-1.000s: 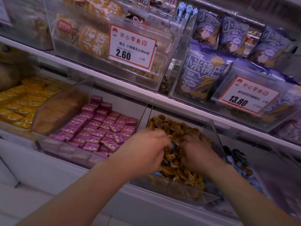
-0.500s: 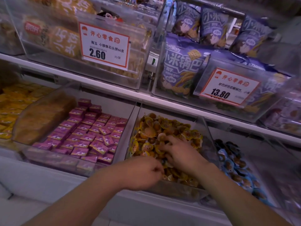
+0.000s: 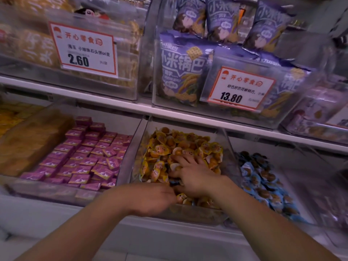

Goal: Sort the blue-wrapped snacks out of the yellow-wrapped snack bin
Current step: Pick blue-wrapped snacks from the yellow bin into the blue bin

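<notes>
We see the yellow-wrapped snacks (image 3: 180,146) heaped in a clear plastic bin (image 3: 137,147) on the lower shelf, in the middle of the view. A thin sliver of blue wrapper (image 3: 174,182) shows among them near the front of the heap, just under our right hand; it is too small for us to tell more about it. The bin of blue-wrapped snacks (image 3: 263,183) stands just beside the yellow one, on its right, with a clear wall between them.

Our right hand (image 3: 195,176) lies palm down on the yellow heap, its fingers (image 3: 185,159) spread and pressing into the packets. We cannot tell whether it grips anything underneath. Our left hand (image 3: 150,199) is at the front edge of the same bin, blurred, with its fingers curled inward and its fingertips touching the right hand's thumb side. Whether it pinches a packet we cannot tell.

To the left of the yellow bin sits a bin of pink-wrapped squares (image 3: 88,157), and further left a bin of orange packets (image 3: 11,117). On the shelf above, a clear box carries a price tag reading 2.60 (image 3: 83,48), and beside it purple snack bags (image 3: 182,70) stand behind a tag reading 13.80 (image 3: 240,89).
</notes>
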`<act>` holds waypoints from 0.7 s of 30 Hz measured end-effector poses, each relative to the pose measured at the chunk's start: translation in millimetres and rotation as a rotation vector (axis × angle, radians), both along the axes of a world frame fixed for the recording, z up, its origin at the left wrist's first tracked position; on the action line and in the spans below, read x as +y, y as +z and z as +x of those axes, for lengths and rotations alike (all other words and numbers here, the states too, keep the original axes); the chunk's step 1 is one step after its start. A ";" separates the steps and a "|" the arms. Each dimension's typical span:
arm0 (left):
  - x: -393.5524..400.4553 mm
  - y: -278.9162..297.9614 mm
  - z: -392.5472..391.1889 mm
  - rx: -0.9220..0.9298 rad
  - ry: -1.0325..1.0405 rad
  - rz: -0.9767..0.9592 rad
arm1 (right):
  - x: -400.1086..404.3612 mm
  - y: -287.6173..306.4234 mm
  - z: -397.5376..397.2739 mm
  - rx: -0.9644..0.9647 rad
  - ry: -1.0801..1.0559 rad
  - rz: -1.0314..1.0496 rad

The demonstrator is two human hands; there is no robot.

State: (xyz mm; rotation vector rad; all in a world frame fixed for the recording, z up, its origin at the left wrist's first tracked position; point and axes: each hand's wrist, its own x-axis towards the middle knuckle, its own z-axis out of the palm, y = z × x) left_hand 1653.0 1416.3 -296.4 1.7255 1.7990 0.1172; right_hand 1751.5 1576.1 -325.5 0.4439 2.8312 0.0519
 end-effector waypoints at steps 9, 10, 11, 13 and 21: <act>-4.6 9.7 -14.9 -0.275 0.056 0.048 | -10.1 17.3 29.2 0.285 -0.110 -0.142; -7.6 9.4 -19.0 -0.357 0.066 0.066 | -10.3 22.5 36.8 0.384 -0.140 -0.168; -9.5 8.7 -22.9 -0.447 0.098 0.102 | -10.7 28.6 44.7 0.488 -0.168 -0.183; -11.3 5.4 -26.7 -0.595 0.197 0.204 | -14.5 39.4 59.0 0.661 -0.216 -0.229; 9.7 4.5 11.2 -0.994 0.916 0.467 | -46.9 31.7 55.5 0.870 -0.184 -0.550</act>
